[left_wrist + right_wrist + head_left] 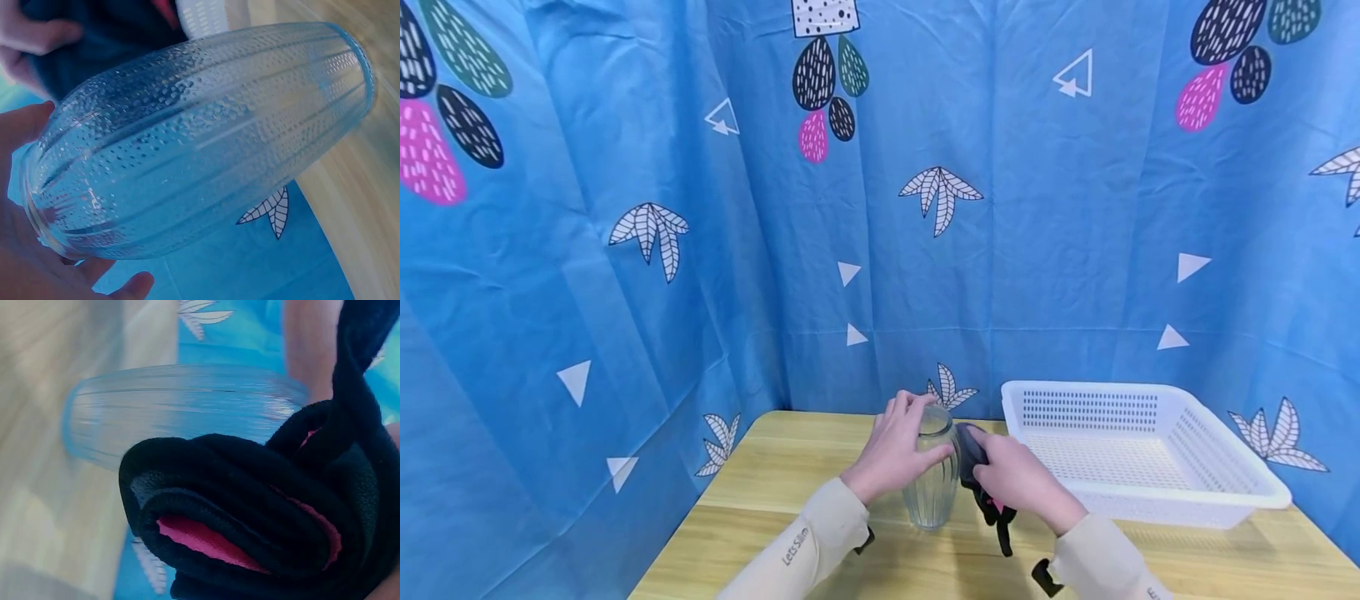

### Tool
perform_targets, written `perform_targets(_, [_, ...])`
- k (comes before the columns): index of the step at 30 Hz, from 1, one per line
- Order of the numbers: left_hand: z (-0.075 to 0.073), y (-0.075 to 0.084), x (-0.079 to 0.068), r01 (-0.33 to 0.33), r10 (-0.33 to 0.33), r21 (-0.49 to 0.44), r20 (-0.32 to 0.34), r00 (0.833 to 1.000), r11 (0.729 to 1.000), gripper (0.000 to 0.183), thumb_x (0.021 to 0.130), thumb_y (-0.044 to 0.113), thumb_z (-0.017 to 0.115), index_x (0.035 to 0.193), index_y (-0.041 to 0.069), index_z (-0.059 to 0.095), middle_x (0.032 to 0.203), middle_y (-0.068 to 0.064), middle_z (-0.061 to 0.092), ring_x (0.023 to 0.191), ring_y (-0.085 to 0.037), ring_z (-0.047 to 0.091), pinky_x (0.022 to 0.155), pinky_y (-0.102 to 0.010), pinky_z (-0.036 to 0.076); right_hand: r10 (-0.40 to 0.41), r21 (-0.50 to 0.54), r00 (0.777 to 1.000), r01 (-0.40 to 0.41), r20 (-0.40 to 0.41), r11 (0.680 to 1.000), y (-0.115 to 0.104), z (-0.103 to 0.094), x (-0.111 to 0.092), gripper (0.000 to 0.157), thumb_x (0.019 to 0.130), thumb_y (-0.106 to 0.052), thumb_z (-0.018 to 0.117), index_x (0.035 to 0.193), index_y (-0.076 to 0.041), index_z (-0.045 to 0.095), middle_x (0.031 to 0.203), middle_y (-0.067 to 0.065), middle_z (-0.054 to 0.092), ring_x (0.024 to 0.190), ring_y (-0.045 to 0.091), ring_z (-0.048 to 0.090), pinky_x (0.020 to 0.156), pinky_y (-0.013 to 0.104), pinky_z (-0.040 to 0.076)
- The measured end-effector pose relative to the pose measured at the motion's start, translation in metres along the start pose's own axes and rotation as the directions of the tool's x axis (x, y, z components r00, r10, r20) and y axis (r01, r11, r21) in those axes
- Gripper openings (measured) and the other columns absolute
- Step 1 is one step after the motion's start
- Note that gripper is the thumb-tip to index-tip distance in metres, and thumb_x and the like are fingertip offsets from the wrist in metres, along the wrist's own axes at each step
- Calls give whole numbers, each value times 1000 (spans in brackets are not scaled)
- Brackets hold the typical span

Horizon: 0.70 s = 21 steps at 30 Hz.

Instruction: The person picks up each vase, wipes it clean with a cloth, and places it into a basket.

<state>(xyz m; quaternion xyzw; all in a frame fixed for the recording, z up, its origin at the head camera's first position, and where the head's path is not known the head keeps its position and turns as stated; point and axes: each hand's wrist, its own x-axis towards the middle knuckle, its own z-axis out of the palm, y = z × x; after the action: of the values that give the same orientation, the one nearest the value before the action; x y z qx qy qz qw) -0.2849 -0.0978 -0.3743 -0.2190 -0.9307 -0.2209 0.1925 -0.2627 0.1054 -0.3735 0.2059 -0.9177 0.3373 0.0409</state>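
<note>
A clear ribbed glass vase [932, 496] stands upright on the table. My left hand [895, 450] grips it near the rim, thumb on the near side and fingers round the far side. In the left wrist view the vase [206, 137] shows a dimpled, ridged surface. Close to the right of it, my right hand [1018, 473] holds a rolled black cloth item [972, 457] with a dangling strap. The right wrist view shows pink lining inside the black roll [231, 506]. Part of the right hand's grip is hidden behind the roll.
A white perforated plastic basket [1195, 500] sits on the right side of the wooden table [790, 467], just beyond my right hand. A blue patterned curtain [1037, 250] hangs behind the table and along its sides.
</note>
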Motion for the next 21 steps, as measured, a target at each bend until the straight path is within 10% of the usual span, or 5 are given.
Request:
perform_targets(10, [3,2,2,-11,14,-93,33,999,996,68,88,36,71,149,21,45,142,1,45,135,-22,41,106,-51,38,14,28,992,-10,-124,1000,-19,-21,4,70,88,-3,57,154,-22,43,60,4,58,34,13,51,41,34,44])
perform_targets(21, [5,2,2,-15,17,-82,17,1000,997,69,83,34,69,148,19,47,143,3,44,136,-21,39,105,-50,38,1,-184,998,-14,-68,983,1,9,15,72,87,-4,66,154,-3,39,96,16,71,58,16,54,52,32,44])
